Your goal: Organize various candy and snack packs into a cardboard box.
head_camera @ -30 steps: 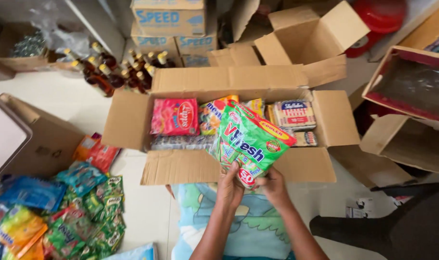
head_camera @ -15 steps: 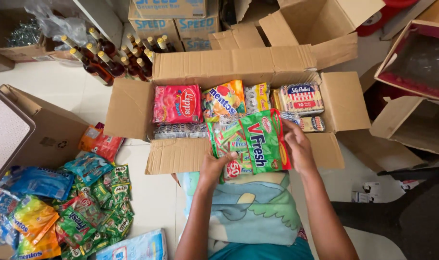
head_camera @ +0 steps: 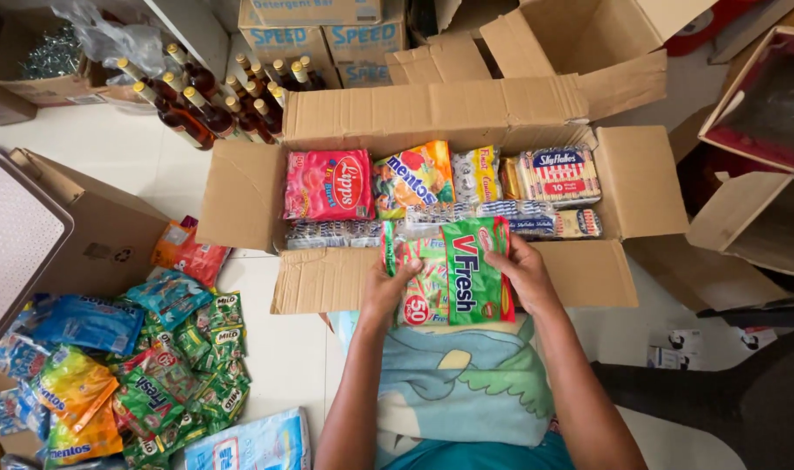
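Pale tiled floor (head_camera: 136, 165), crowded with cardboard cartons. In the middle, an open brown cardboard box (head_camera: 240, 196), flaps spread, packed with a pink sweet bag (head_camera: 327, 184), an orange-and-blue candy bag (head_camera: 412, 177) and a striped biscuit pack (head_camera: 559, 174). Over its near flap, a green and red plastic candy packet (head_camera: 453, 271), gripped at both edges: left hand (head_camera: 386, 292) closed on the left side, right hand (head_camera: 525, 274) wrapped round the right. Behind the box, brown glass bottles (head_camera: 207, 100). Lower left, a heap of loose snack sachets (head_camera: 131, 374).

Both bare forearms stretched forward, left hand (head_camera: 388, 292) and right hand (head_camera: 523, 274) curled, fingers gripping
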